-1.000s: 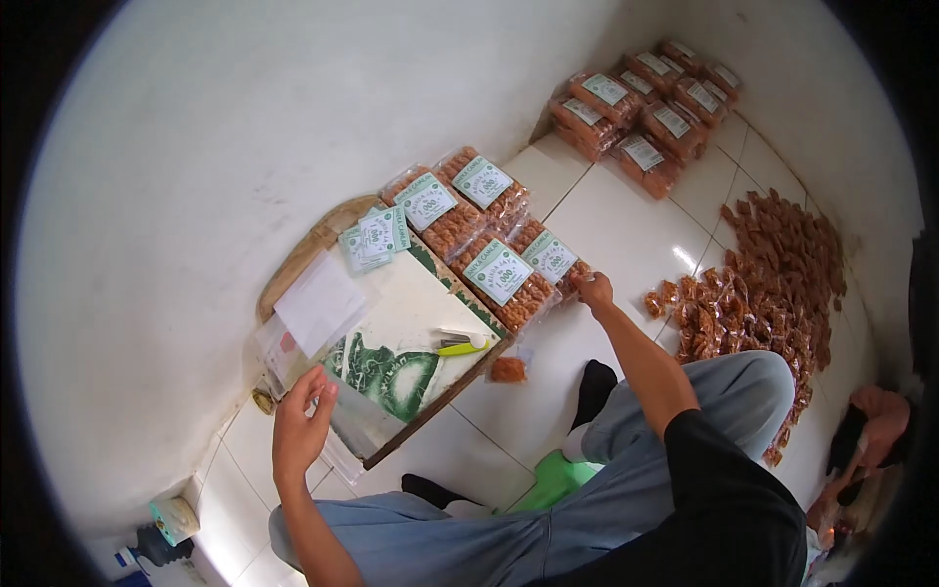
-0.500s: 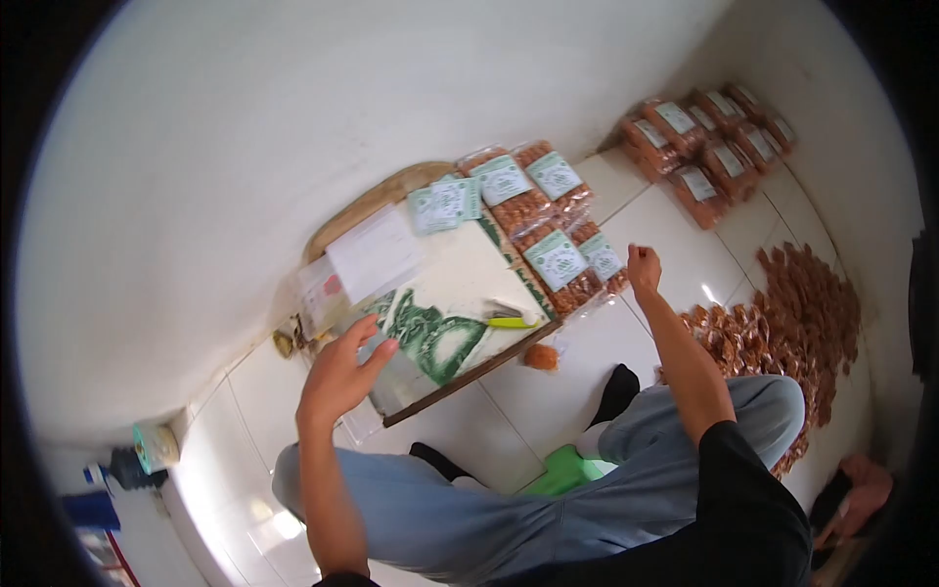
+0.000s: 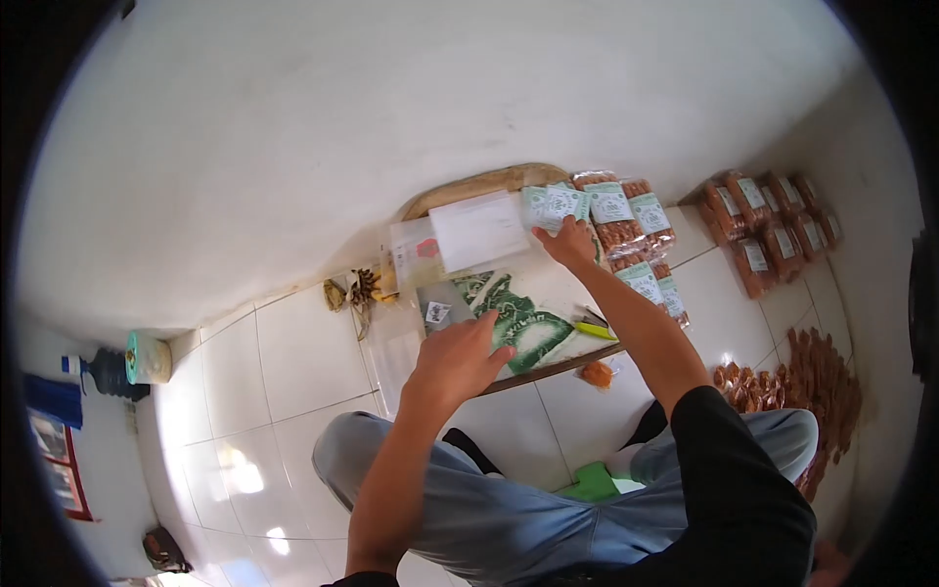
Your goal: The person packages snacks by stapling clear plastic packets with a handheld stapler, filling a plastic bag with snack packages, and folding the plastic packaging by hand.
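Observation:
My right hand (image 3: pixel 570 243) is over the lower edge of a small stack of green-and-white printed labels (image 3: pixel 551 203), thumb and fingers apart; whether it touches them I cannot tell. My left hand (image 3: pixel 462 360) hovers above the near left part of a low table with a green-and-white printed top (image 3: pixel 533 333), its fingers spread and nothing in them. Close to it lies a clear plastic bag (image 3: pixel 437 311) with a small printed patch. A pile of white sheets (image 3: pixel 479 231) rests at the table's back. Near the front edge sits a yellow-green cutter (image 3: pixel 593 330).
Labelled packs of brown food (image 3: pixel 616 220) stand at the table's right side. More packs (image 3: pixel 773 230) are stacked by the wall. Many loose brown pieces (image 3: pixel 817 382) lie on the floor at right. A small orange packet (image 3: pixel 596 374) is before the table.
My right hand has moved left and away from me, from beside the packs to the labels, and its fingers have opened. My view has turned left. My left hand has moved over the table.

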A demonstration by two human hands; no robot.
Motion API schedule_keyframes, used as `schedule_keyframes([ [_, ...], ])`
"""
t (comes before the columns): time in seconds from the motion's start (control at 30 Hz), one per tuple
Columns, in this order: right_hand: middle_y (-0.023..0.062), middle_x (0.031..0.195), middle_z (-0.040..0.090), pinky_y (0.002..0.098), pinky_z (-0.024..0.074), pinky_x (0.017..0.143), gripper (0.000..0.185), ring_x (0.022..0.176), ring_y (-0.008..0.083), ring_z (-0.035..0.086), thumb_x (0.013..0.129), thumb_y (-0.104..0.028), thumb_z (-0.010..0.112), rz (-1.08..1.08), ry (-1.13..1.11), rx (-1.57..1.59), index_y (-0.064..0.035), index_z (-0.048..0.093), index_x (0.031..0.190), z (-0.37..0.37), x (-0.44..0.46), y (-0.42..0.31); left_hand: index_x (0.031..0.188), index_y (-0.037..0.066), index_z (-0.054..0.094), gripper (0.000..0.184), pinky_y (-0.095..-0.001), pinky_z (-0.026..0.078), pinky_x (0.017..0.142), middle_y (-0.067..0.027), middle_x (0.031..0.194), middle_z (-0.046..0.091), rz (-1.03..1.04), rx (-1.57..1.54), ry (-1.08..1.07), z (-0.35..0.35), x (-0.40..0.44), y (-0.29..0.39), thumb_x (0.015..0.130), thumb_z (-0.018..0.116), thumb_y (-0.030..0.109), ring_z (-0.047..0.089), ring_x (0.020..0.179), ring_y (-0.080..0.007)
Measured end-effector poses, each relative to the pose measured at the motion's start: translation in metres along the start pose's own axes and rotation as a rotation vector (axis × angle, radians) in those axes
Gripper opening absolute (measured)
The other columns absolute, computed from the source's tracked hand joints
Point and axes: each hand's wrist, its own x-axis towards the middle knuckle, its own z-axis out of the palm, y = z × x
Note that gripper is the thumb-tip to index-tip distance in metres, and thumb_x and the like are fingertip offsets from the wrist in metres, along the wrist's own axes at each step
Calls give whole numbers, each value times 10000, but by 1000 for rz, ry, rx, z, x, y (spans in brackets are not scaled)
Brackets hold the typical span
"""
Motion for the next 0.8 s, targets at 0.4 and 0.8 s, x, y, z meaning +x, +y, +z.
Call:
schedule_keyframes([
  [0.4, 114, 976, 677, 378, 499, 763, 409, 903, 247, 658, 773, -328, 743, 53, 81, 167, -54, 600, 1043, 24, 20, 28, 1267, 38, 484, 498, -442, 481, 856, -174, 1062, 651, 2, 4, 69, -9, -17, -16, 905, 576, 367, 609, 1018, -337],
  [0.8, 51, 921, 639, 308, 497, 749, 333, 863, 115, 597, 860, -126, 672, -898, -768, 325, -36, 581, 1168, -229, -65, -92, 1454, 29, 284, 911, -416, 398, 1038, -193, 1358, 498, 29, -243, 587, -34, 3, -25, 758, 784, 339, 481, 1260, -307],
])
